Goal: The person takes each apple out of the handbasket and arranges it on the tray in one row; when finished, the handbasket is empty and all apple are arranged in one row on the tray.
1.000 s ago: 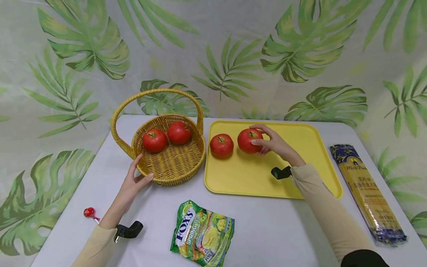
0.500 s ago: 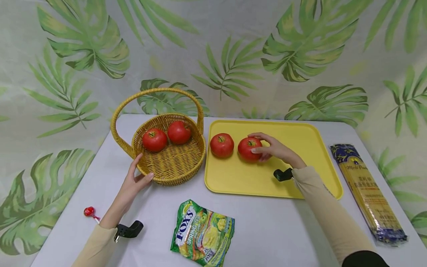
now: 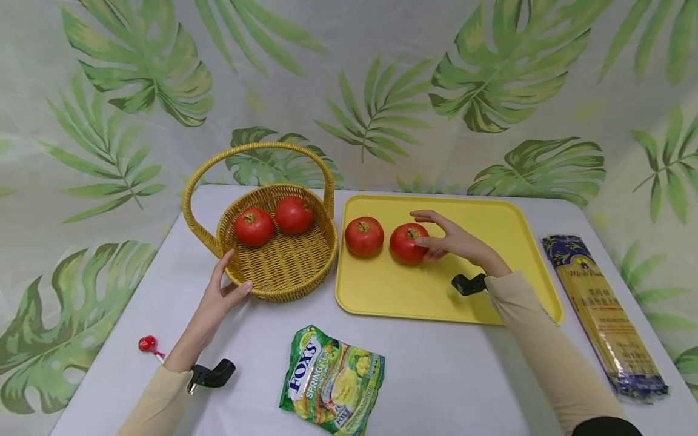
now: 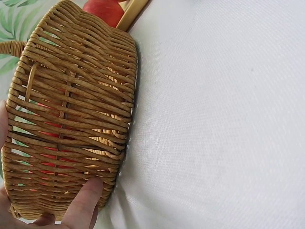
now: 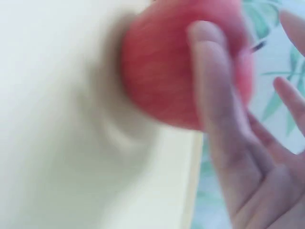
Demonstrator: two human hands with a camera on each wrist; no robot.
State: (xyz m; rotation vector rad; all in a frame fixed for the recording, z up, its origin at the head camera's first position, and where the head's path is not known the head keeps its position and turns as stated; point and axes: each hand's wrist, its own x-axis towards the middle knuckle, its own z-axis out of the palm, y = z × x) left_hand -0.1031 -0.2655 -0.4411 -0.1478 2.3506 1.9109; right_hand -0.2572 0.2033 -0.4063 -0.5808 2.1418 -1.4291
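Two red apples (image 3: 254,227) sit in the back of a yellow wicker basket (image 3: 291,293). My left hand (image 3: 218,301) rests against the basket's near left side, thumb and forefinger at the rim. In the left wrist view, another finger (image 4: 85,204) lies straight against the woven outer wall. On the yellow tray (image 3: 376,297) stand a left apple (image 3: 364,237) and a right apple (image 3: 406,245). My right hand (image 3: 455,242) is beside the right apple with fingers spread; the thumb overlaps it in the right wrist view, and contact is unclear.
A green Fox's candy bag (image 3: 332,381) lies in front of the basket and tray. A red lollipop (image 3: 147,344) is by my left forearm. A long pack of pasta (image 3: 602,315) lies right of the tray. Leaf-patterned cloth (image 3: 371,121) hangs behind the table.
The right apple has come down onto the tray, slightly nearer me. My right hand's fingers have loosened from it and the hand has shifted right. The left hand stays at the basket.
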